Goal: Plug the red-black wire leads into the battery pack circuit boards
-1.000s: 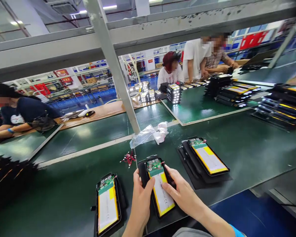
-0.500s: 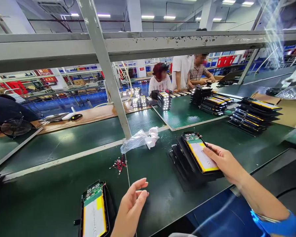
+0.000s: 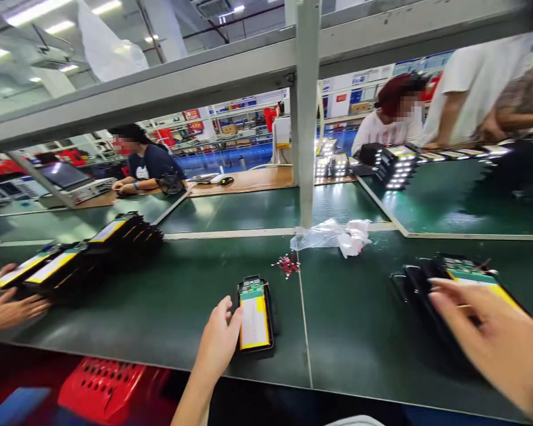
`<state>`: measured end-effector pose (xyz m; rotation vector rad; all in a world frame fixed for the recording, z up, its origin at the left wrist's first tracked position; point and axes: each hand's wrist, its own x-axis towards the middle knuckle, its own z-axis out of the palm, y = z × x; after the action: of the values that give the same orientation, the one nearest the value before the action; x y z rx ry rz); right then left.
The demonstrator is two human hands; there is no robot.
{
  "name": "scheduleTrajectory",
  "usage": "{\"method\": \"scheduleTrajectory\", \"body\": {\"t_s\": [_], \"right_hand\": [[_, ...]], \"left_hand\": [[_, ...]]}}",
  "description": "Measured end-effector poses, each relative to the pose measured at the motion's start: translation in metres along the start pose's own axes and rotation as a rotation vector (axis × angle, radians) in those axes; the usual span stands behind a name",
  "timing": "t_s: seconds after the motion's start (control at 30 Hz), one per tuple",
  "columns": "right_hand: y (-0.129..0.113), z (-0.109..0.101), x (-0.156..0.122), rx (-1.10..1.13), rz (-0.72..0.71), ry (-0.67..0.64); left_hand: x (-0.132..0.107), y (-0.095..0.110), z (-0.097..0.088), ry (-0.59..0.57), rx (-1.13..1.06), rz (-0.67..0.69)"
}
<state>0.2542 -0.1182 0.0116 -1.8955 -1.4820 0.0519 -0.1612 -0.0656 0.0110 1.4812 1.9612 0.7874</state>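
My left hand [image 3: 217,334] is at the left edge of an open power bank [image 3: 253,319], a black case with a white-and-yellow battery and green circuit board. Its fingers are loosely bent and apart from the thumb, which lies close to the case; whether it touches is unclear. My right hand [image 3: 493,337], smeared by motion, is in front of a stack of black cases [image 3: 413,290] at the right. On top of that stack lies another open power bank [image 3: 471,275], partly hidden by the hand. Small red wires [image 3: 287,265] lie in a heap between the hands.
Crumpled clear plastic [image 3: 333,235] lies below the metal post [image 3: 308,118]. Another person's hands [image 3: 13,307] touch stacked power banks [image 3: 60,266] at far left. A red plastic seat or crate [image 3: 102,387] is below the table edge. Co-workers sit and stand beyond.
The view has swung left. My right hand has come off the upper power bank's edge and moved across the stack. My left hand is now left of the near power bank instead of right.
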Motion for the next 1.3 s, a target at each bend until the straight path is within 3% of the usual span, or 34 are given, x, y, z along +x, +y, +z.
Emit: {"method": "scheduleTrajectory", "body": {"t_s": [0.07, 0.13, 0.23, 0.33, 0.43, 0.6, 0.67, 0.77, 0.87, 0.93, 1.3], "right_hand": [[-0.054, 0.038, -0.014, 0.327, -0.057, -0.358], [-0.104, 0.08, -0.025, 0.462, -0.157, -0.65], [-0.153, 0.132, -0.029, 0.457, -0.207, -0.715], [-0.174, 0.159, -0.025, 0.324, -0.252, -0.738], [-0.181, 0.163, -0.028, 0.253, -0.288, -0.775], [-0.172, 0.151, -0.03, 0.3, -0.25, -0.819], [-0.163, 0.147, -0.017, 0.28, -0.285, -0.833], [-0.149, 0.147, 0.017, 0.153, -0.302, -0.73], [-0.145, 0.158, 0.051, 0.029, -0.249, -0.604], [-0.148, 0.17, 0.065, -0.005, -0.254, -0.588], [-0.183, 0.231, 0.083, -0.105, -0.366, -0.572]], "left_hand": [[0.005, -0.009, 0.0, -0.061, -0.016, -0.053], [0.008, -0.015, 0.002, -0.059, -0.01, -0.083], [0.009, -0.019, 0.005, -0.04, -0.001, -0.102], [0.009, -0.021, 0.004, -0.053, 0.0, -0.099], [0.007, -0.022, 0.004, -0.086, 0.0, -0.059], [-0.001, -0.019, 0.011, -0.138, -0.021, -0.008], [-0.004, -0.018, 0.014, -0.149, -0.035, -0.003], [-0.007, -0.018, 0.017, -0.157, -0.056, 0.002], [-0.007, -0.022, 0.018, -0.163, -0.064, 0.015], [-0.007, -0.026, 0.019, -0.155, -0.086, 0.03], [-0.006, -0.038, 0.012, -0.043, -0.204, 0.065]]}}
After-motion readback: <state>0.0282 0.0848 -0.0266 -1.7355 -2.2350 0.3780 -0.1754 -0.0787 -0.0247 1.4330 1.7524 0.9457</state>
